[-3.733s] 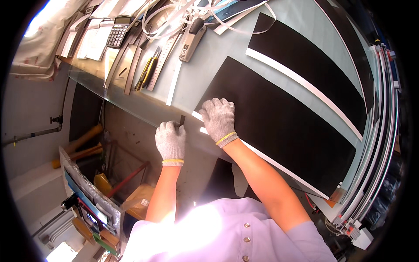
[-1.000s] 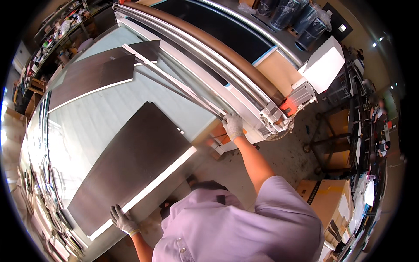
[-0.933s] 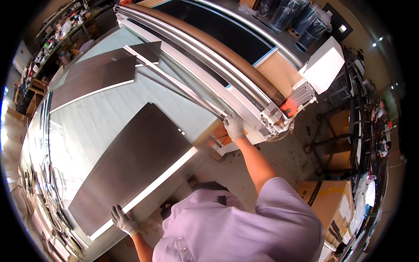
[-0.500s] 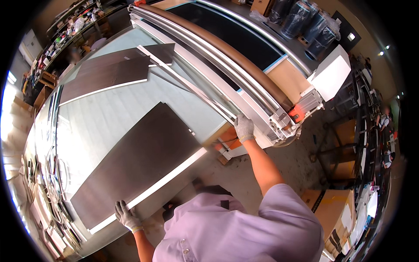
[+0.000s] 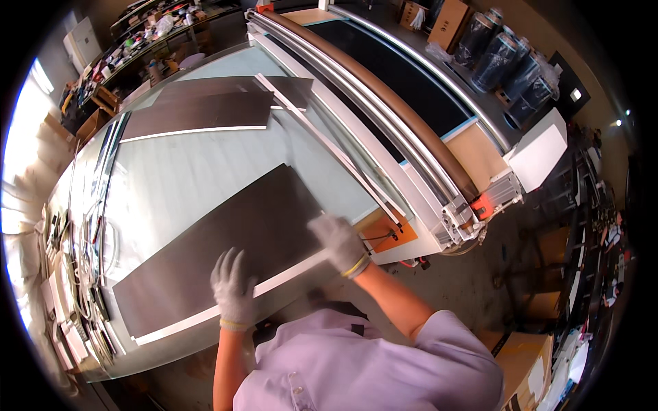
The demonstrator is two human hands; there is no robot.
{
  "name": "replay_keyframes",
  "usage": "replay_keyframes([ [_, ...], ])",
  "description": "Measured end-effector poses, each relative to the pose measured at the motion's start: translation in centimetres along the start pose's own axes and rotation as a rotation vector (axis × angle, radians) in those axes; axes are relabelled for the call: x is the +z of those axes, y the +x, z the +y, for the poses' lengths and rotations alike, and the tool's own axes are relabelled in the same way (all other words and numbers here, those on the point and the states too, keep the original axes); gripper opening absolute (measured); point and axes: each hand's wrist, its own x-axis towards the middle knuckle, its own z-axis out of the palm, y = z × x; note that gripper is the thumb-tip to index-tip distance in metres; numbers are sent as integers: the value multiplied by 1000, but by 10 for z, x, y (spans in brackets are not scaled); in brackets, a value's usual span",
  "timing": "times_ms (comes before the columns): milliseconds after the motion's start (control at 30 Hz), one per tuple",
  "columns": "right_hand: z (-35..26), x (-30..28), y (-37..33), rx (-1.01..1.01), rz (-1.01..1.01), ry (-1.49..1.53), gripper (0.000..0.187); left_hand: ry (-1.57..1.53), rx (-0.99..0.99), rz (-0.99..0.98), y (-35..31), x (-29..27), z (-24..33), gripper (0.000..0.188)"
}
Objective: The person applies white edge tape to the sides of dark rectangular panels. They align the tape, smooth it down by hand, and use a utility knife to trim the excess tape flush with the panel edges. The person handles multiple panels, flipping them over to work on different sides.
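A dark brown sheet with a white strip along its near edge lies on the glass-topped table. My left hand, in a grey knit glove, is over the sheet's near edge with its fingers spread and nothing in them. By the sheet's right end is my right hand, gloved alike; motion smears its fingers, and I cannot tell whether it touches the sheet. Long narrow strips lie slantwise beyond it, apart from both hands.
More dark sheets lie at the table's far side. A machine with a long brown roller runs along the right. Thin strips and cords crowd the left edge. Wrapped rolls stand at the back right, a cardboard box at the lower right.
My right hand has left the near end of the narrow strips and moved left to the dark sheet. My left hand has moved right and inward along its near edge. The view has shifted.
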Motion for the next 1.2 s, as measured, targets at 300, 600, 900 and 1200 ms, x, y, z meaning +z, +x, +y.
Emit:
replay_keyframes([
  [300,-82,-58,38,-459,46,456,20,-136,469,-284,45,-39,47,44],
  [600,-91,-75,45,349,-348,1256,13,56,475,123,34,-62,68,31],
  [900,-112,-76,66,310,-560,1641,23,-1024,-265,-180,3,-79,56,18],
  [1200,-93,-49,80,505,-881,1975,44,-1014,-278,-283,12,-85,49,19],
])
